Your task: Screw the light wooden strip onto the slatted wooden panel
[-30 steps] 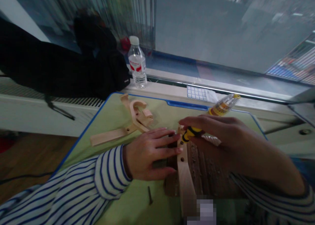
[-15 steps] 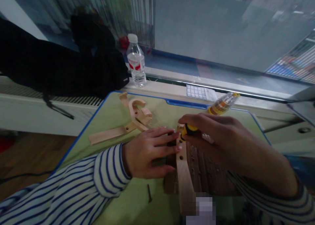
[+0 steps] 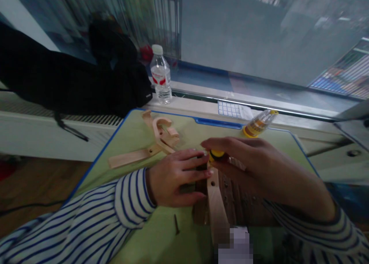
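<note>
The right hand (image 3: 253,167) grips a yellow-and-black tool (image 3: 216,154) (tip hidden) over the wooden bar (image 3: 216,204). The left hand (image 3: 175,179) is spread, fingertips at the bar. The bar rests on a brown block (image 3: 238,202); a screw (image 3: 176,223) lies left on the table (image 3: 187,130).

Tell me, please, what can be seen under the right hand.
Under the right hand, a yellow and black tool shows between thumb and finger, with part of a dark brown block below. The rest of the tool and much of the block are covered.
</note>
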### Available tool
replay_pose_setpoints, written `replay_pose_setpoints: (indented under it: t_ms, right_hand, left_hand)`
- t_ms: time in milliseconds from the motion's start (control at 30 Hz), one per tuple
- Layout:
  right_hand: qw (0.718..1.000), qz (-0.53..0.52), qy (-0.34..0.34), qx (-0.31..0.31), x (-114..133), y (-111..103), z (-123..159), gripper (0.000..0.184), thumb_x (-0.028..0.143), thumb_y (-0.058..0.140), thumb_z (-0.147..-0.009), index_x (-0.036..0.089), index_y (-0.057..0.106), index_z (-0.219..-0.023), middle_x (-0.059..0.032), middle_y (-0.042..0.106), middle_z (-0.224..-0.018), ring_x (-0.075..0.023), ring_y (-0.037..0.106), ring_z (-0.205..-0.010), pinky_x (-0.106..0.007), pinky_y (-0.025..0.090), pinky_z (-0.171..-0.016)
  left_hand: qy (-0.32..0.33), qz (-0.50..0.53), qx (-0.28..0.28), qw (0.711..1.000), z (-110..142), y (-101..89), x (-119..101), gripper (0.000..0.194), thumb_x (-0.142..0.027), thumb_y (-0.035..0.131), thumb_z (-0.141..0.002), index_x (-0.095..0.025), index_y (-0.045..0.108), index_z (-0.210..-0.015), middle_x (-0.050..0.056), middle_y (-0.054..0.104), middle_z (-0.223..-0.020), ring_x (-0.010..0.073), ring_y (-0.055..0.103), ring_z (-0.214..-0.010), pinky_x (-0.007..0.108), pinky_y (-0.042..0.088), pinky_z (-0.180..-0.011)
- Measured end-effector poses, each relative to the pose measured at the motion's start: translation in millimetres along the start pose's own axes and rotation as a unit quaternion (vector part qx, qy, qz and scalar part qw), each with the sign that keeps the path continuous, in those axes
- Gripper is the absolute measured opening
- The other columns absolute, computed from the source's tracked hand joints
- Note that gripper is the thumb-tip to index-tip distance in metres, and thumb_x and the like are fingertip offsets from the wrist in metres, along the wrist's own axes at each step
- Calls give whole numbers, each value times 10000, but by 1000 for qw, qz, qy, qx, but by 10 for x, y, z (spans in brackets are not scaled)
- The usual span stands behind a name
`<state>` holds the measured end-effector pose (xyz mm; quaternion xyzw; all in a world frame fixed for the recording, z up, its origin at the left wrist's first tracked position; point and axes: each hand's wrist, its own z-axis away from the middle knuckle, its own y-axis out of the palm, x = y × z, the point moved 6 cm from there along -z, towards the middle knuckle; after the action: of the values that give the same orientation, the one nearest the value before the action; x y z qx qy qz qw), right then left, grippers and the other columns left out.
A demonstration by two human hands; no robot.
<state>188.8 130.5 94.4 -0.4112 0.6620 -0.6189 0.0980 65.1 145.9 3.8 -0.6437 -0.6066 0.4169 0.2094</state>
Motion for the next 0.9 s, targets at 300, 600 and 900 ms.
replay_pose_setpoints:
  t_ms: [300, 600, 900]
  right_hand:
    - [999, 35, 26, 7, -77, 11, -11, 268, 253, 499, -926, 240, 464, -1191, -15, 696, -1014, -152, 672, -793, -232, 466, -601]
    - [999, 40, 27, 7, -58, 26, -8, 222, 197, 504, -913, 227, 456, -1127, -18, 689, -939, -126, 652, -718, -210, 433, -564]
    - [996, 75, 49, -5, -125, -12, 25, 257, 231, 509, -901, 210, 431, -1145, -50, 684, -937, -147, 650, -699, -218, 412, -522]
  left_hand:
    - [-4, 5, 9, 1000, -5, 0, 0, 461, -391, 632, -794, -164, 607, -1195, 153, 619, -1234, 308, 536, -1186, 512, 478, -969]
    - [-12, 2, 10, 1000, 15, 10, 3, 462, -391, 626, -798, -182, 594, -1209, 152, 610, -1250, 313, 535, -1192, 520, 469, -973]
    - [-6, 3, 8, 1000, 20, 8, 2, 479, -379, 634, -795, -182, 580, -1228, 146, 595, -1274, 307, 519, -1214, 502, 470, -979]
